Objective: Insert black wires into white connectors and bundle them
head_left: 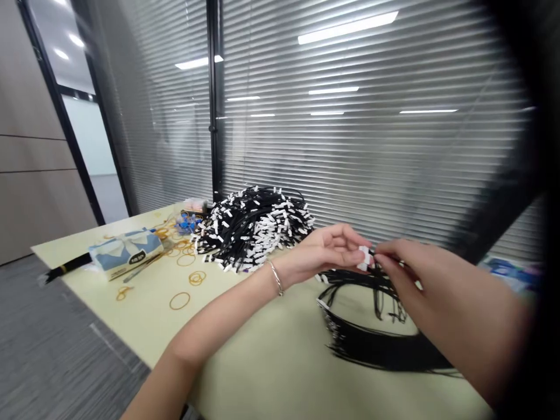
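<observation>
Between thumb and fingers my left hand (326, 254), with a bracelet at its wrist, pinches a small white connector (364, 258). My right hand (424, 286) is closed on the black wire at the connector's other side; its fingertips meet close to my left hand's. Below both hands lies a bundle of black wires (385, 350) in a curved heap on the table. Some thin dark wires (380, 300) hang under my right hand. Left of my hands rises a big pile of black cables with white connectors (258, 227).
The pale yellow table (262, 350) runs along a window with blinds (371, 146). At its left stand a blue and white tissue box (126, 251), rubber bands (179, 301), blue small items (188, 223) and a black cable bundle (70, 268) jutting past the edge.
</observation>
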### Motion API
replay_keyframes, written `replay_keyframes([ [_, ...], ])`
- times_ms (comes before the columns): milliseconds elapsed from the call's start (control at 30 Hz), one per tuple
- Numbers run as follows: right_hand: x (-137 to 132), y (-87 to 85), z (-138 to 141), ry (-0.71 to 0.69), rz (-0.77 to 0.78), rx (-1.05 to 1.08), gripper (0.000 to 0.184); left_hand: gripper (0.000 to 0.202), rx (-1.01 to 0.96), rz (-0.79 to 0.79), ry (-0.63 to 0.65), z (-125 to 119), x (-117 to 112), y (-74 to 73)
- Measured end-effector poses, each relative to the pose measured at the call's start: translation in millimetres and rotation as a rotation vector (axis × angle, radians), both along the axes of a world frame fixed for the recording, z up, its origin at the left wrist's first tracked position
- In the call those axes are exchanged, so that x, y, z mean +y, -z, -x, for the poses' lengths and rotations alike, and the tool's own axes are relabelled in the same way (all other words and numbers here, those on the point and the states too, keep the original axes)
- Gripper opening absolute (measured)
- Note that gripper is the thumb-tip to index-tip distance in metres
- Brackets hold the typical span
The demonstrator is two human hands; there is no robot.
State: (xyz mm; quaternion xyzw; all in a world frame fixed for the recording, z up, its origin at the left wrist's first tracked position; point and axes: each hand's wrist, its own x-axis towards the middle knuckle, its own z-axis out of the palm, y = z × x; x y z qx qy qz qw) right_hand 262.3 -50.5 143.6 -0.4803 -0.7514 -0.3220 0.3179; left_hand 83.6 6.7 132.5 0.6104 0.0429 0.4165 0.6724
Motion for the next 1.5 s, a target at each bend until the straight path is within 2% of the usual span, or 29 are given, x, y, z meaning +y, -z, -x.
replay_keyframes([
  [133, -6, -0.7, 6, 0.016, 0.045, -0.070, 0.019, 0.030, -0.016, 0.010, 0.031, -1, 8, 5.8],
  [433, -15, -6.0, 21, -0.042, 0.126, 0.088, 0.022, 0.026, -0.018, -0.045, 0.117, 6, 12, 2.4],
  [633, -25, -10.2, 23, -0.116, 0.032, 0.057, 0.020, 0.027, -0.007, -0.065, 0.093, 6, 8, 0.8],
  [867, -28, -10.3, 28, -0.132, -0.095, 0.022, 0.021, 0.028, 0.034, -0.139, 0.105, 6, 5, -3.8],
  [1067, -26, -10.6, 31, -0.104, -0.083, 0.078, 0.016, 0.026, 0.063, -0.168, 0.102, 8, 2, -8.1],
  [1167, -27, -11.3, 30, -0.097, -0.101, 0.080, 0.013, 0.023, 0.083, -0.224, 0.111, 10, -1, -11.1],
  [1367, -27, -9.7, 26, -0.095, -0.235, 0.013, 0.013, 0.018, 0.153, -0.365, 0.078, 13, -4, -15.2],
  [1500, -30, -11.3, 25, -0.081, -0.183, 0.047, 0.017, 0.017, 0.166, -0.454, 0.049, 13, -4, -17.5],
])
